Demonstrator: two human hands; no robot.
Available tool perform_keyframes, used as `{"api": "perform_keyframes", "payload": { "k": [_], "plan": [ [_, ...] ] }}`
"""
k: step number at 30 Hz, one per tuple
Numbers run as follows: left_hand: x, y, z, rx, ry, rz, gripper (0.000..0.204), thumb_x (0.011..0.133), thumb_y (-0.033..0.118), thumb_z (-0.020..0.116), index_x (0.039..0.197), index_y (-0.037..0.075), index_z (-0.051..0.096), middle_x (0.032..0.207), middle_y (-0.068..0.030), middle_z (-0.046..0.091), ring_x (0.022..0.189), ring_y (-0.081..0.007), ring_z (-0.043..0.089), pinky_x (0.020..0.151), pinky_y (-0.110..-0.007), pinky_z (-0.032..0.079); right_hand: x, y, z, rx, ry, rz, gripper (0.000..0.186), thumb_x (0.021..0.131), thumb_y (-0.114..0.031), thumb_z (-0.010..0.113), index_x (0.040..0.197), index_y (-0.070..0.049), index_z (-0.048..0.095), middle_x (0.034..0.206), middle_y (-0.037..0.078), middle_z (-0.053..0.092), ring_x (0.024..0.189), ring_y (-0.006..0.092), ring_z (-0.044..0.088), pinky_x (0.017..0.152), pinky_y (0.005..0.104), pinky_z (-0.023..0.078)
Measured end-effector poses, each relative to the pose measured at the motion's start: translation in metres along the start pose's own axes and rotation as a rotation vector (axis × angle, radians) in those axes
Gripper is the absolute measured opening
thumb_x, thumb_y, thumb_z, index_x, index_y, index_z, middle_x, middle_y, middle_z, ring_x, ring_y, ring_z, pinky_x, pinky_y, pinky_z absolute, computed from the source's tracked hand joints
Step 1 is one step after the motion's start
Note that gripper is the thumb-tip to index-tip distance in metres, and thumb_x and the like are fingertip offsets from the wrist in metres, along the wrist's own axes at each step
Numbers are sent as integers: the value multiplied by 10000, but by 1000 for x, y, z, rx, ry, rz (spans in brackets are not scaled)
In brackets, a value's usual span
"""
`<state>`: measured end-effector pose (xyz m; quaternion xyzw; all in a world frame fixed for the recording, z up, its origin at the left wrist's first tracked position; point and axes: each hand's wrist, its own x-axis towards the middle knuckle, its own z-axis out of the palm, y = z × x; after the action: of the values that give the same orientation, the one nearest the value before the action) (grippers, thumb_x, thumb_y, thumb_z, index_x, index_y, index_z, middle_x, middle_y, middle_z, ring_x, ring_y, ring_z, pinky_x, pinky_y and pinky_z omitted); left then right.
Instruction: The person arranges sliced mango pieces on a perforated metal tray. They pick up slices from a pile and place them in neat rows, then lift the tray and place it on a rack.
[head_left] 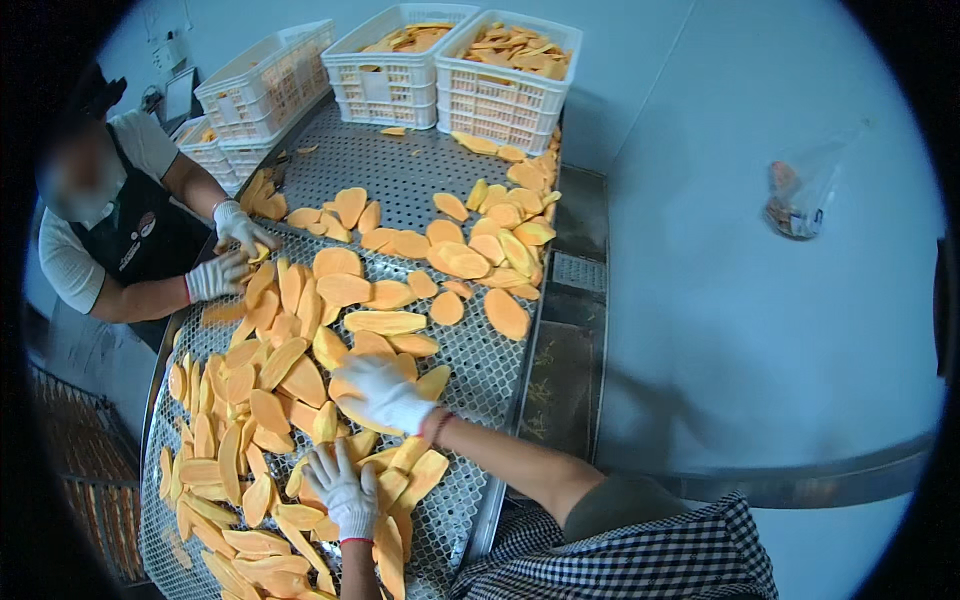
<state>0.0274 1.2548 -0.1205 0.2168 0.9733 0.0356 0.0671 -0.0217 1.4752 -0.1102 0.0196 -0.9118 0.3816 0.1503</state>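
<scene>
Both my hands wear white knitted gloves and lie palm down on a spread of flat, oval orange slices, which look like sweet potato slices [268, 411]. My left hand [345, 492] rests on the near slices with its fingers spread and pointing away from me. Farther off and to the right, my right hand [385, 394] reaches across from the right edge with fingers stretched out over several slices; its fingertips are slightly blurred. Neither hand visibly grips a slice. Beneath the slices is a metal mesh tray [480, 372] on the table.
Across the table's left side, a co-worker's gloved hands [218, 277] touch slices. A perforated metal surface [375, 168] lies beyond the mesh, with more slices [490, 240] at its right. White plastic crates [500, 105] of slices stand at the far end. A plastic bag [800, 200] hangs on the right wall.
</scene>
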Motion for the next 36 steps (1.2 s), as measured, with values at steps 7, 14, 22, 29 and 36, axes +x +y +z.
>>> {"api": "perform_keyframes", "payload": {
  "k": [7, 14, 22, 29, 36],
  "plan": [
    [0, 2, -2, -112, 88, -4, 665, 937, 417, 521, 1489, 58, 424, 1567, -269, 306, 1496, -433, 189, 1230, -553, 70, -84, 102, -182, -250, 314, 406, 568, 880, -381, 703, 1288, -1, 592, 1339, 230, 583, 1240, 396, 554, 1059, 439, 447],
    [3, 25, -11, -83, 109, -172, 840, 801, 370, 715, 1504, 61, 376, 1591, -291, 222, 1490, -489, 135, 1217, -567, 132, -28, 235, -301, -298, 423, 320, 583, 917, -395, 651, 1329, 9, 567, 1385, 228, 556, 1273, 390, 533, 1093, 413, 412],
    [158, 324, -17, -424, 179, 262, 1154, 611, 424, 903, 1525, 77, 290, 1536, -349, 181, 1434, -536, 197, 1156, -631, 207, 91, 360, -346, -424, -92, 423, 705, 921, -616, 534, 1370, -72, 559, 1350, 189, 590, 1257, 378, 534, 1074, 429, 419],
    [294, 398, -22, -194, 89, 219, 953, 626, 462, 845, 1427, 144, 439, 1468, -212, 379, 1407, -441, 322, 1072, -701, 260, 95, 320, -277, -379, -297, 351, 476, 953, -444, 544, 1309, -129, 574, 1175, 171, 673, 990, 347, 657, 854, 451, 513],
    [234, 221, -10, -266, 278, 139, 635, 693, -13, 695, 1303, 27, 523, 1229, -214, 550, 1168, -406, 538, 931, -450, 479, 69, 179, -145, 820, -131, 150, 474, 1007, -264, 516, 1437, -73, 459, 1382, 202, 567, 1281, 364, 545, 1069, 411, 446]
  ]
}}
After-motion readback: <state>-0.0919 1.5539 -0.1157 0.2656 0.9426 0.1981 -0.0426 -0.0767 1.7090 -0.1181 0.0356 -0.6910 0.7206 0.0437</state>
